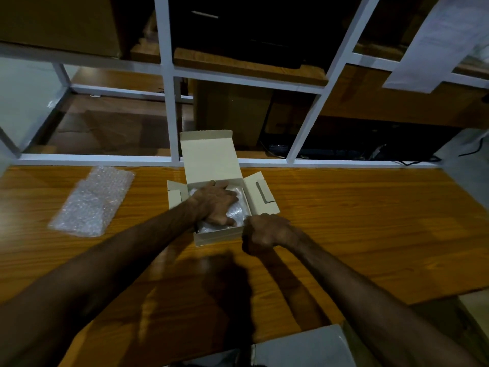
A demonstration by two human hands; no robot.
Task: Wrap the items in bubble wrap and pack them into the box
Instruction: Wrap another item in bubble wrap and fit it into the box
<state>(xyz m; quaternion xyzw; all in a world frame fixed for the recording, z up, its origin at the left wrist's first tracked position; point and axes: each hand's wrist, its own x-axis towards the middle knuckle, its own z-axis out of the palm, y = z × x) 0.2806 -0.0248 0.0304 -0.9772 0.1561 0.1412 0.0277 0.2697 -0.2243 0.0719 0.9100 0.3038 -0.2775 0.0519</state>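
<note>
A small beige cardboard box (221, 238) stands open on the wooden table, its lid (209, 157) tipped up at the back and its side flaps spread. Inside lies a bundle wrapped in bubble wrap (236, 213). My left hand (214, 201) lies flat on that bundle, fingers spread, pressing it down into the box. My right hand (266, 231) is curled at the box's near right corner, and its fingers appear to pinch the box wall there.
A loose sheet of bubble wrap (92, 201) lies on the table (357, 221) to the left of the box. A white metal shelf frame (172, 115) runs along the table's far edge. A pale object (304, 345) sits at the near edge.
</note>
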